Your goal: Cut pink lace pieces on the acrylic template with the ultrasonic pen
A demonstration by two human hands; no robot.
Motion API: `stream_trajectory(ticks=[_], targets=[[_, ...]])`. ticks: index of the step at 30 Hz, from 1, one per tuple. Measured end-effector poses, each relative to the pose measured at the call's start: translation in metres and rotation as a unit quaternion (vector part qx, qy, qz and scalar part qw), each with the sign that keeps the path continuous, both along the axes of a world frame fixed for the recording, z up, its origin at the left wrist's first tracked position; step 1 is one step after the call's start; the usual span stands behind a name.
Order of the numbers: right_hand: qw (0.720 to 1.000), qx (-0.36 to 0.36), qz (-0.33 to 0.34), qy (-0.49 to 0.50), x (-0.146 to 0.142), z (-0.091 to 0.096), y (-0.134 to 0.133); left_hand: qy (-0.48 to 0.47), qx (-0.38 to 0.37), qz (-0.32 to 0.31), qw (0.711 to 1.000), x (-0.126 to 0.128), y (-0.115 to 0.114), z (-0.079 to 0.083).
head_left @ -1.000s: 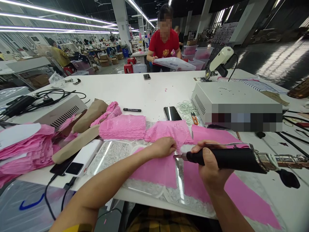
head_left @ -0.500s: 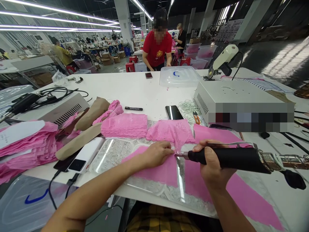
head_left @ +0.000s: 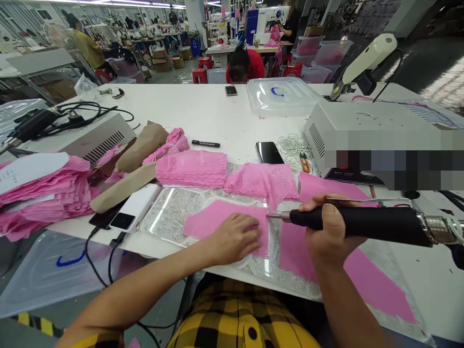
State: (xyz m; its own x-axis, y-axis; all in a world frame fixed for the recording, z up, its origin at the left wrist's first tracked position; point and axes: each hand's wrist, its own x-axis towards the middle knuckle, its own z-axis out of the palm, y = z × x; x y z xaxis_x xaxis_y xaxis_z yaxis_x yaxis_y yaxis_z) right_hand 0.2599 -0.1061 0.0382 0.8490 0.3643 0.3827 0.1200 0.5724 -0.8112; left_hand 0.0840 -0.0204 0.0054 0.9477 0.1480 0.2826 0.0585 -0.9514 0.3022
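My left hand (head_left: 237,237) lies flat, fingers stretched, on a pink fabric piece (head_left: 213,212). In my right hand (head_left: 331,237) is a black handheld ultrasonic welder (head_left: 384,226), its metal tip pointing left. The tip touches or hovers just over the right edge of that pink piece, near the hanging end of a pink lace piece (head_left: 261,179); I cannot tell which. Other pink fabric (head_left: 380,285) lies below and right of my right hand. A clear patterned sheet (head_left: 174,208) is under the fabric.
Beyond the fabric are a lace stack (head_left: 192,169), a marker (head_left: 206,143), a phone (head_left: 269,152) and orange-handled snips (head_left: 304,163). A grey box (head_left: 384,116) stands at right, a white power bank (head_left: 136,208) at left. A person in red (head_left: 255,65) bends behind the table.
My view has tilted down. My left hand has flattened and moved slightly down, away from the welder's tip. The person in red has bent low behind the table.
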Motion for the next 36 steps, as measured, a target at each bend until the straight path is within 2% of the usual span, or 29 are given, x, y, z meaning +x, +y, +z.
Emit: stream_trajectory(ticks=[5, 17, 26, 31, 36], targets=[[1.0, 0.002, 0.004, 0.003, 0.0, -0.001, 0.0, -0.024, 0.02, 0.015, 0.999, 0.002, -0.013, -0.002], [1.0, -0.001, -0.03, -0.006, 0.002, -0.004, 0.002, -0.076, 0.061, 0.031, 0.995, 0.006, -0.017, -0.013], [0.999, -0.015, -0.048, -0.016, 0.002, -0.005, 0.007, -0.062, 0.073, 0.05, 0.994, 0.006, -0.018, -0.019], [0.997, -0.015, -0.068, -0.022, 0.002, -0.003, 0.007, -0.049, 0.068, 0.044, 0.995, 0.007, -0.018, -0.017], [0.998, -0.021, -0.058, -0.003, 0.002, -0.003, 0.006, -0.031, 0.065, 0.034, 0.997, 0.007, -0.018, -0.015]])
